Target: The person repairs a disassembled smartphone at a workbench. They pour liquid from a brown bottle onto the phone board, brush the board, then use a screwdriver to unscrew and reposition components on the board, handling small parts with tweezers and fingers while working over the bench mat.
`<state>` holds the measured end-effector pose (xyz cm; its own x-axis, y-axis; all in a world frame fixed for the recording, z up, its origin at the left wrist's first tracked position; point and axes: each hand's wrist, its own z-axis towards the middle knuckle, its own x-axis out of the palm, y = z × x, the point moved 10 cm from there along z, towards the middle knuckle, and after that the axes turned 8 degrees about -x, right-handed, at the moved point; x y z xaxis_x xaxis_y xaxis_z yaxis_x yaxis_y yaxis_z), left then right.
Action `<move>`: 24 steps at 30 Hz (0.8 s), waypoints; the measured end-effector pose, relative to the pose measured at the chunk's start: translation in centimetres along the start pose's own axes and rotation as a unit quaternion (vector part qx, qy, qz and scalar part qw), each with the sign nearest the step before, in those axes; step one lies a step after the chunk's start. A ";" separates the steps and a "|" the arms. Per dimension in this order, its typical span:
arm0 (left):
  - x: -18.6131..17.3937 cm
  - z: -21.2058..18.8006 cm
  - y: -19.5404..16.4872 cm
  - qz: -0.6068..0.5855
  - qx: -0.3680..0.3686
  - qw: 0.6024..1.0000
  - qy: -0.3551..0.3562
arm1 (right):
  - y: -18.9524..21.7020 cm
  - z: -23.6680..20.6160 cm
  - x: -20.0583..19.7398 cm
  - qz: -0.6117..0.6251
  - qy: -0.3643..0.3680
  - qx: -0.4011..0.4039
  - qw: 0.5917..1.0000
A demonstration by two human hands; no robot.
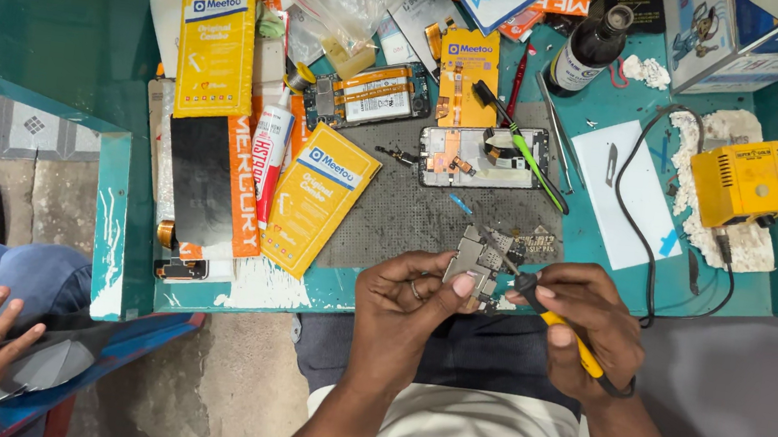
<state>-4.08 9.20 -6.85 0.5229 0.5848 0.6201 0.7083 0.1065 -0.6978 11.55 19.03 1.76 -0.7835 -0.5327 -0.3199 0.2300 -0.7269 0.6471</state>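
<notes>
Teal workbench [601, 243] under fingers [459, 285] pinching circuit board [474, 258], soldering iron [570, 342].

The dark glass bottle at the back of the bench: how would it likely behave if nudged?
The dark bottle looks tall and narrow, so it would probably tip easily. Being round, it would likely roll towards the red pen once down. Glass, so probably fragile and fairly heavy.

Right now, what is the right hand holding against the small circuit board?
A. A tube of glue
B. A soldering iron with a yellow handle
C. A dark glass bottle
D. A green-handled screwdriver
B: the right hand grips a yellow-handled soldering iron, its tip at the small circuit board pinched in the left hand; the glue tube, bottle and green screwdriver lie on the bench.
</notes>
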 end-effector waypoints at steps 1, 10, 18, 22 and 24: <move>0.0 0.0 0.0 -0.001 -0.003 1.000 -0.001 | 0.0 0.0 0.1 0.004 0.002 -0.001 1.000; 0.2 -0.1 -0.5 0.002 0.010 1.000 0.002 | -0.2 0.0 0.3 -0.002 0.020 0.017 1.000; 0.3 -0.3 -0.5 0.003 0.019 1.000 0.014 | -0.2 0.2 0.3 -0.003 0.024 0.003 1.000; 0.3 -0.2 -0.5 -0.007 0.029 1.000 0.011 | 0.0 0.0 0.3 -0.034 0.016 -0.007 0.999; 0.3 -0.1 -0.6 -0.006 0.029 1.000 0.008 | -0.4 -0.3 0.1 0.014 -0.007 0.024 1.000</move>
<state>-4.28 9.28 -6.24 0.5228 0.5707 0.6332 0.6862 0.1589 -0.7098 11.56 19.17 1.30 -0.7857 -0.5454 -0.2920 0.2237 -0.6906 0.6878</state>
